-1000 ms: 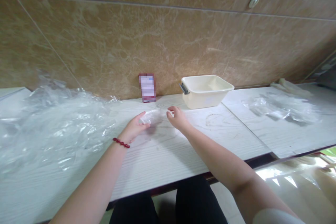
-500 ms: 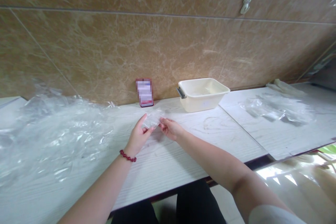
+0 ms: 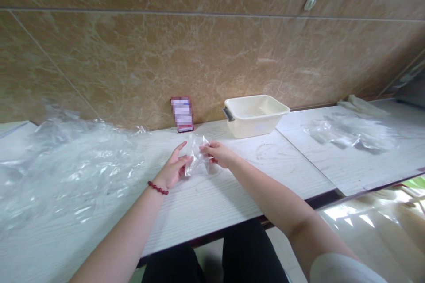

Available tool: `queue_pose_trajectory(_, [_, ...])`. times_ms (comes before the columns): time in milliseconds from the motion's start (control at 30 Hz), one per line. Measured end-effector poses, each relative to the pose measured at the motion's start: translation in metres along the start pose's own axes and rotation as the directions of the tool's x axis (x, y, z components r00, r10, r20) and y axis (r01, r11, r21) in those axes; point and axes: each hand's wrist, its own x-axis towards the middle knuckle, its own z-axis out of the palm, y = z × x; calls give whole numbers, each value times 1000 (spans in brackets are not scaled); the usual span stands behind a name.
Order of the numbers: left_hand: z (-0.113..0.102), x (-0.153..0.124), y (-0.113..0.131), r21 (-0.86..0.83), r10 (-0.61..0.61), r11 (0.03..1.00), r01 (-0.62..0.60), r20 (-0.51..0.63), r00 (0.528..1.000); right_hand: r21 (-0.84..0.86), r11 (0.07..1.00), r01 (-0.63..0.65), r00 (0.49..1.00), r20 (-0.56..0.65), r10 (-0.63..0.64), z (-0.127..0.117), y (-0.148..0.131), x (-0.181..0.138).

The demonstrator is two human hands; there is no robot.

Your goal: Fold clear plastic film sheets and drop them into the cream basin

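Observation:
A crinkled clear plastic bag (image 3: 198,163) is between my two hands above the white table. My right hand (image 3: 222,154) pinches it near its upper right side, with the fingertips closed on the film. My left hand (image 3: 173,169), a dark red beaded bracelet on its wrist, is at the bag's left edge. Its thumb touches the film, while the index finger points away, apart from the thumb. Left of the hands spreads a big heap of clear plastic bags (image 3: 76,163). Whether anything is inside the held bag, I cannot tell.
A phone (image 3: 182,115) with a blurred screen leans on the brown marbled wall. Right of it stands a cream plastic basin (image 3: 255,128) with a grey handle. More clear bags (image 3: 352,132) lie on the right-hand table section, near a pale crumpled item (image 3: 360,107).
The bag, bunched up between both hands before, is now spread wider and hangs lower. My left hand's fingers have loosened and moved slightly left, while the right keeps its pinch.

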Motion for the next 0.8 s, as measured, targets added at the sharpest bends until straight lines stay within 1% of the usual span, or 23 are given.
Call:
queue_pose_trajectory(100, [3,3,-5,108,89,990,-87,-14,996,-61,997,-43,998,-53,40,-1,1,1])
queue_pose_trajectory(167, [4,5,-9,207,151,968,-141,-33,988,-71,995,-70,996,-64,65,-3,0,1])
queue_pose_trajectory(233, [4,7,-10,313,166,938,-147,-36,985,-70,994,-89,995,-52,86,-4,-1,1])
queue_pose_trajectory(300, [3,7,-11,361,137,925,-118,-29,990,-58,994,-96,994,-56,93,-4,-2,1])
queue_pose_trajectory(400, [6,7,-11,328,93,941,-84,-13,996,-25,997,-73,994,-89,70,-3,-2,2])
queue_pose_trajectory(467, [8,8,-13,312,84,946,-86,19,996,-27,999,-42,994,-105,38,-4,-2,3])
queue_pose_trajectory(533, [9,10,-15,314,127,940,-135,46,991,-71,997,-6,993,-119,-2,-5,-2,4])
queue_pose_trajectory(667, [5,18,-17,304,273,912,-274,46,961,-204,976,80,982,-151,-112,-7,-6,5])
queue_pose_trajectory(733, [2,21,-16,282,283,915,-287,55,957,-221,966,132,970,-173,-173,-10,-14,2])
queue_pose_trajectory(800, [1,23,-15,276,266,922,-270,53,963,-218,959,181,951,-211,-227,-16,-31,-3])
